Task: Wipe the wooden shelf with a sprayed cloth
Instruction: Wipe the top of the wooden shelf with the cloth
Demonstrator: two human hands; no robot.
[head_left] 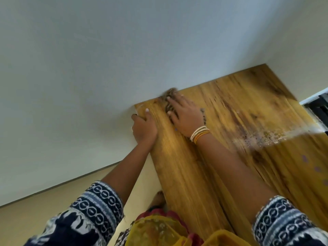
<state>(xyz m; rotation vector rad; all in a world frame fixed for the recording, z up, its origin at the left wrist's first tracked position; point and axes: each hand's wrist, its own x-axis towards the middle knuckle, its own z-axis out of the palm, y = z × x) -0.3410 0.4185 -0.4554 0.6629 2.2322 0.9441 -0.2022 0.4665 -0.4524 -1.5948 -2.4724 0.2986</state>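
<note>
Surface: wooden shelf (221,139) against pale wall, long axis running near to far.
Right hand (188,116): fingers spread, pressing cloth (169,96) flat at far-left corner.
Left hand (143,128): I'm gripping the left edge.
Unwiped: lies right of my cloth.

Wooden shelf (221,139) butts against a pale wall (88,68). Right hand (186,116) lies flat on the shelf top near the wall, fingers spread over a brownish cloth (168,96), blurred. Bangles (199,134) on that wrist. Left hand (143,126) grips the shelf's left corner at the wall, thumb on top. Whitish flecks (266,137) scatter on the shelf right of the right hand.
</note>
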